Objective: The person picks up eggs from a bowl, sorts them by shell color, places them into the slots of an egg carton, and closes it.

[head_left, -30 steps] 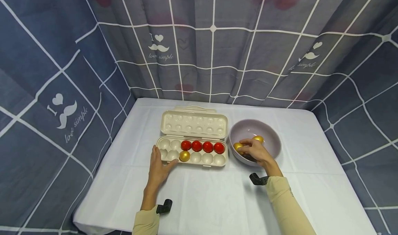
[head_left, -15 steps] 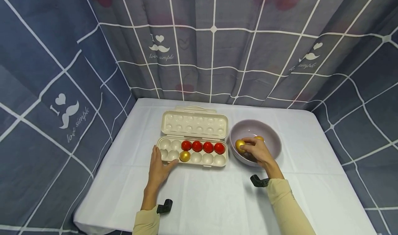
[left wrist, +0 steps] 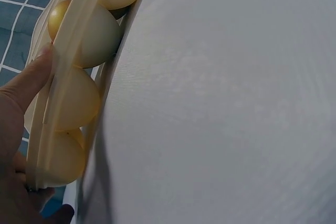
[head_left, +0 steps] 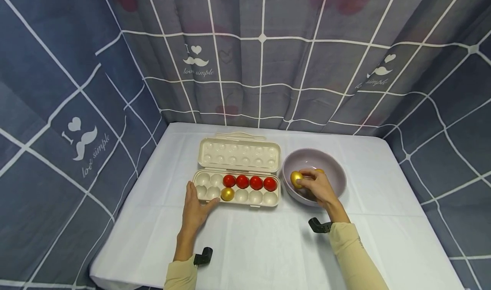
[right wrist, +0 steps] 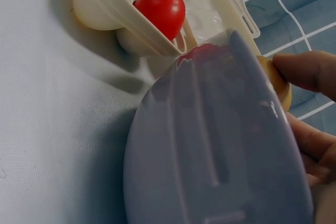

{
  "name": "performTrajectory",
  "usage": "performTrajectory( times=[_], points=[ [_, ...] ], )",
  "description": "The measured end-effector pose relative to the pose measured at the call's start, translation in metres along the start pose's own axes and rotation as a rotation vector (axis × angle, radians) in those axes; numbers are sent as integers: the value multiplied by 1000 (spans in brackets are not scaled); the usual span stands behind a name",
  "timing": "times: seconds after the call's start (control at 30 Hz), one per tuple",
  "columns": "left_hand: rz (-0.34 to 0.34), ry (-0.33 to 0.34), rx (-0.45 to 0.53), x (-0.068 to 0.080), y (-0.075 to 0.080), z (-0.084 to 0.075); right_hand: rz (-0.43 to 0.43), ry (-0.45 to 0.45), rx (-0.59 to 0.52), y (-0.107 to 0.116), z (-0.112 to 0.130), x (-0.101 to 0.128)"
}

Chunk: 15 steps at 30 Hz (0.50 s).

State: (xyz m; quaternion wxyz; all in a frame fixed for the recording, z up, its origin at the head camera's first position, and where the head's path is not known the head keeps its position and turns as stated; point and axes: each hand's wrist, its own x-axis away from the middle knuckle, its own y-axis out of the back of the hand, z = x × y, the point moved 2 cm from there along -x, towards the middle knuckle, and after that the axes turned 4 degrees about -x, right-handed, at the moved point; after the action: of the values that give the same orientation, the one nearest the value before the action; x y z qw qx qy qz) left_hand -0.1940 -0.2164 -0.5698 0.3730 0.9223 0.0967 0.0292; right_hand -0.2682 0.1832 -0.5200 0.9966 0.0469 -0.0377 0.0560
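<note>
In the head view an open cream egg carton [head_left: 239, 154] lies left of a mauve bowl [head_left: 339, 166]. Several red eggs [head_left: 270, 184] fill the right part of its back row; one gold egg [head_left: 227, 194] sits in the front row. My left hand [head_left: 194, 213] holds the carton's left end, thumb along the front rim, as the left wrist view shows with the thumb [left wrist: 32, 80]. Over the bowl's left part, my right hand [head_left: 319, 188] pinches another gold egg [head_left: 296, 179]. One more gold egg [head_left: 320, 170] is partly hidden behind that hand.
A white cloth [head_left: 257, 247] covers the table. Grey-blue checked curtains [head_left: 238, 59] stand along its back and sides. The bowl's wall [right wrist: 220, 145] hides part of the right hand's grip in the right wrist view. Black wrist cameras [head_left: 319, 225] sit on both wrists.
My right hand has picked up a gold egg inside the bowl, lifting and turning it slightly. The left hand and the carton have stayed in place.
</note>
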Motion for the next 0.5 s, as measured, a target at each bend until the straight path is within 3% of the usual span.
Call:
performTrajectory(
  times=[0.23,0.5],
  points=[
    [2,-11,16,1,2,0,-2,20,-68,-1,0,1],
    [16,6,8,0,1,0,-93,75,-113,-4,5,10]
  ],
)
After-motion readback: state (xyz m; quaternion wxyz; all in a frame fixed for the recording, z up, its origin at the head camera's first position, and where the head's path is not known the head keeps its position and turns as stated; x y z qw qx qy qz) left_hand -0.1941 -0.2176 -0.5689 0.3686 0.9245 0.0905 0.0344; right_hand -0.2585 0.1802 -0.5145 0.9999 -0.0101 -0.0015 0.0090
